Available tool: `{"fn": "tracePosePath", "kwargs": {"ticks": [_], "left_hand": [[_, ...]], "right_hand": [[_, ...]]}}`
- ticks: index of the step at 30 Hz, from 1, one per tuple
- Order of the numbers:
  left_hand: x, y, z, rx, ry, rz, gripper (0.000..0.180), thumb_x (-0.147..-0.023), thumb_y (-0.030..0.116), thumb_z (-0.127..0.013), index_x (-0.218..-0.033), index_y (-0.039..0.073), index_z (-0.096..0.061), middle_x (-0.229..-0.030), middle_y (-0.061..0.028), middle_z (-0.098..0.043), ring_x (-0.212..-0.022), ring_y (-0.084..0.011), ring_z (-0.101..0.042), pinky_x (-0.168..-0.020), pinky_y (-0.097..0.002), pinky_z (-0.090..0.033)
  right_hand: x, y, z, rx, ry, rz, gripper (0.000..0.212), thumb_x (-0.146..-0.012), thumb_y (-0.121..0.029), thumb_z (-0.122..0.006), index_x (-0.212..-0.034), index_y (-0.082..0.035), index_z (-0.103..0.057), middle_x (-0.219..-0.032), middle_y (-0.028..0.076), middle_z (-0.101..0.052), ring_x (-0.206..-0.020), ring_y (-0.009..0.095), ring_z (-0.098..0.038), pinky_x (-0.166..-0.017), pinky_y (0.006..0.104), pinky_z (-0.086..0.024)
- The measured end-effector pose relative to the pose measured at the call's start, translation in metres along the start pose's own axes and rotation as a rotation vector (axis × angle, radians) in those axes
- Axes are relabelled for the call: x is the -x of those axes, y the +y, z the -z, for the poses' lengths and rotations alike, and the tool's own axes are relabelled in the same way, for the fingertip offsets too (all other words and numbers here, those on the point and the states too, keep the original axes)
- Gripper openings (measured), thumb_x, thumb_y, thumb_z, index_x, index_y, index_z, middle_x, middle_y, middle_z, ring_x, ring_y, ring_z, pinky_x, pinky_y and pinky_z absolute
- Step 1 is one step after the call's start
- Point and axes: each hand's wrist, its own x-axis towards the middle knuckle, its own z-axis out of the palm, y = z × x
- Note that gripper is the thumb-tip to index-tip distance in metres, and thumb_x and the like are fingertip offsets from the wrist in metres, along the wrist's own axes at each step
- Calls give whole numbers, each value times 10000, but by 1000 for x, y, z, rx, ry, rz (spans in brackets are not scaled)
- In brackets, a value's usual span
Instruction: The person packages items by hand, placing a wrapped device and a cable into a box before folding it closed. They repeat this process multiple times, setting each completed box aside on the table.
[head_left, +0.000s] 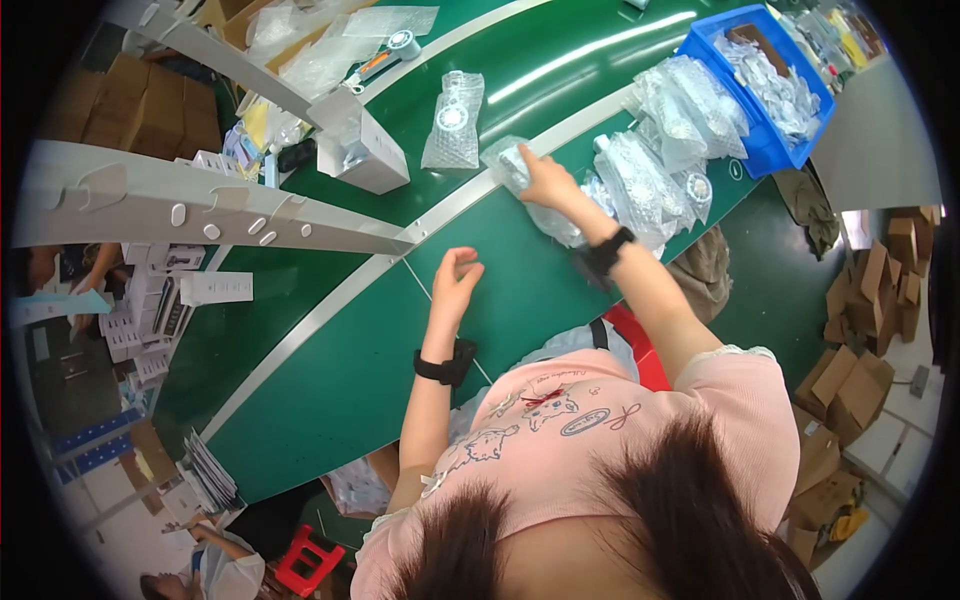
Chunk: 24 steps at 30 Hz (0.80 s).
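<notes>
My right hand (552, 184) reaches forward over the green table, its fingers closed on the near side of a clear bubble-wrap pouch (508, 165). The contents of that pouch are hard to make out. My left hand (455, 290) hovers above the green tabletop (350, 355), fingers loosely curled, thumb apart, nothing in it. Just right of my right hand lie several bubble-wrapped packages (640, 180) with white round parts showing through. Another bubble-wrapped item (453, 120) with a white round end rests on the green conveyor belt beyond.
A blue bin (765, 160) with small clear packets stands at the far right. On the left are a white open box (365, 150), a metal post (330, 225) and a tape dispenser (385, 60). Cardboard boxes (850, 395) lie on the right floor. Another person (215, 555) sits lower left.
</notes>
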Motion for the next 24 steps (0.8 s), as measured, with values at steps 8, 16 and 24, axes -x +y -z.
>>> {"fn": "tracePosePath", "kwargs": {"ticks": [8,16,24], "left_hand": [[-88,37,-24,-101,271,-219,296,-725,33,-579,-1010,24,-501,-1041,-111,-544,-922,-202,-556,-776,-297,-443],[-189,48,-163,-327,-147,-587,424,-650,213,-698,-1017,72,-538,-1078,-117,-539,-991,-276,-528,-846,-351,-422],[-221,12,-213,-273,-241,-507,288,-636,167,-700,-827,37,-529,-915,-151,-559,-874,-315,-544,-742,-370,-430]], "right_hand": [[51,107,136,-9,303,83,749,-586,-48,-593,-1281,-225,-377,-956,157,-503,-923,334,-508,-773,387,-434],[28,182,104,203,197,-31,708,-599,-70,-605,-1257,-242,-408,-1003,135,-497,-933,316,-512,-772,387,-445],[34,188,99,191,348,4,692,-598,-107,-649,-1241,-232,-428,-1105,123,-465,-974,324,-494,-797,386,-440]]}}
